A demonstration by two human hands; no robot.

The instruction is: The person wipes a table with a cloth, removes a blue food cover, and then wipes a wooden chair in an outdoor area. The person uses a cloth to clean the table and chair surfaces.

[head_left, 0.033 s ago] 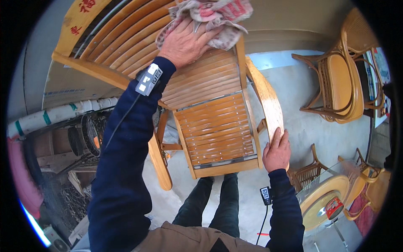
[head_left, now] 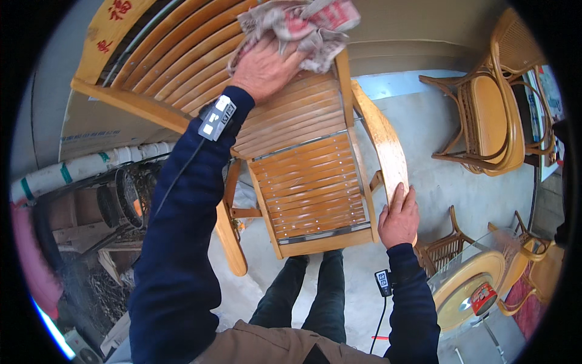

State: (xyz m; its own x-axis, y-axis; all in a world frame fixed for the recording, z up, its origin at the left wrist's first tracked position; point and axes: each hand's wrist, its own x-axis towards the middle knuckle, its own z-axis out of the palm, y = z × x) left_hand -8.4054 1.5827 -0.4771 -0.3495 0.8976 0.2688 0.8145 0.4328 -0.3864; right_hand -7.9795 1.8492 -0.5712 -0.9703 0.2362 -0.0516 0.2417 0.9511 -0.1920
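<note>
A wooden slatted folding chair (head_left: pixel 315 188) stands in front of me, its backrest leaning away at the upper left. My left hand (head_left: pixel 267 68) presses a crumpled red-and-white patterned cloth (head_left: pixel 297 30) against the upper slats of the backrest. Folds of that cloth cover some of the fingertips. On the right, my right hand (head_left: pixel 399 217) is closed over the front end of the chair's armrest (head_left: pixel 388 151), with the thumb along the inner side. The other armrest (head_left: pixel 231 242) lies below my left forearm, untouched.
A rattan chair (head_left: pixel 491 121) stands at the far right. Nearer, a round glass-topped table (head_left: pixel 467 267) carries a red tin (head_left: pixel 482 299), with more rattan chairs around it. Cluttered shelves (head_left: pixel 91 224) and a white pipe (head_left: pixel 73 173) line the left. Cardboard (head_left: pixel 412 36) leans behind the chair.
The cloth and my left hand have shifted slightly across the backrest slats, and the cloth's folds have changed shape. My right hand stays on the armrest.
</note>
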